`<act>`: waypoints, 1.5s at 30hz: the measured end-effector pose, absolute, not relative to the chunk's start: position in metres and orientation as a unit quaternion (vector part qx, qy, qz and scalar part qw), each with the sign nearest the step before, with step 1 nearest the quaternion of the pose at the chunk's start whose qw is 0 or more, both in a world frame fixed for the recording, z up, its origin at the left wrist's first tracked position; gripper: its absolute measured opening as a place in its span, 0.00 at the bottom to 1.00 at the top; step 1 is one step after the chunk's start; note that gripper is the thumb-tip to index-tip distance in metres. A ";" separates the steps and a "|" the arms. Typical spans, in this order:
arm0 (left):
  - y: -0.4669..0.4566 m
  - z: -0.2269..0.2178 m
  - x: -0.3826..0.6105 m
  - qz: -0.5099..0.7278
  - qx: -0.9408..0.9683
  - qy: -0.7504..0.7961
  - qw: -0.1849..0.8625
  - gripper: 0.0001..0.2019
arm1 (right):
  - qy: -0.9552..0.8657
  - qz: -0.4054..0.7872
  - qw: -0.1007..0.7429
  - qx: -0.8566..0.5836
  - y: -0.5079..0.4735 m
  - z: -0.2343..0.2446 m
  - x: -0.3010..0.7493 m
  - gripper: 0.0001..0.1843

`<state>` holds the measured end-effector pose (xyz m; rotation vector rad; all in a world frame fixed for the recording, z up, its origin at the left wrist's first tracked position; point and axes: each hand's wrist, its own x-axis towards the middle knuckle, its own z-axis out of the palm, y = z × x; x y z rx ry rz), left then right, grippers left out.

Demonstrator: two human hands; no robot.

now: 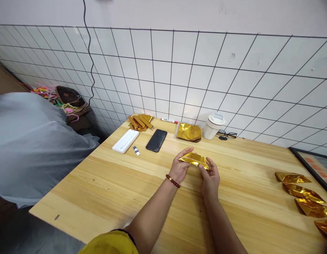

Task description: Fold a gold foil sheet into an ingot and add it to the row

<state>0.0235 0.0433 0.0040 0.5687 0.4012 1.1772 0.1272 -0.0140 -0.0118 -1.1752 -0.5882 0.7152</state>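
Between my two hands, just above the wooden table (pixel 121 197), is a piece of folded gold foil paper (pixel 195 159). Its shape is long, with slanted pointed ends. My left hand (pixel 180 167) grips the left end, with a dark red bead bracelet at the wrist. At the other end, my right hand (pixel 211 176) pinches the paper, thumb on the near edge. Similar folded gold pieces (pixel 303 192) lie in a row at the right. Beyond my hands sits a stack of gold foil sheets (pixel 189 132).
At the back left are gold strips (pixel 140 122), a white power bank (pixel 125 141), a black phone (pixel 156 140) and a small glue stick (pixel 136 150). A marker (pixel 169 121), white cup (pixel 213 126) and glasses (pixel 226 134) stand near the wall. Another person's grey clothing (pixel 41 141) is left.
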 end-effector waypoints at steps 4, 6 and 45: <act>0.043 0.003 0.022 0.530 0.251 0.170 0.792 0.30 | -0.226 0.330 0.752 -0.524 -0.010 -0.014 0.130 0.24; 0.043 0.003 0.021 0.527 0.243 0.172 0.796 0.28 | -0.223 0.323 0.752 -0.529 -0.010 -0.016 0.131 0.22; 0.043 -0.002 0.032 0.574 0.345 0.346 0.657 0.17 | -0.261 0.352 0.714 -0.545 -0.014 -0.008 0.126 0.27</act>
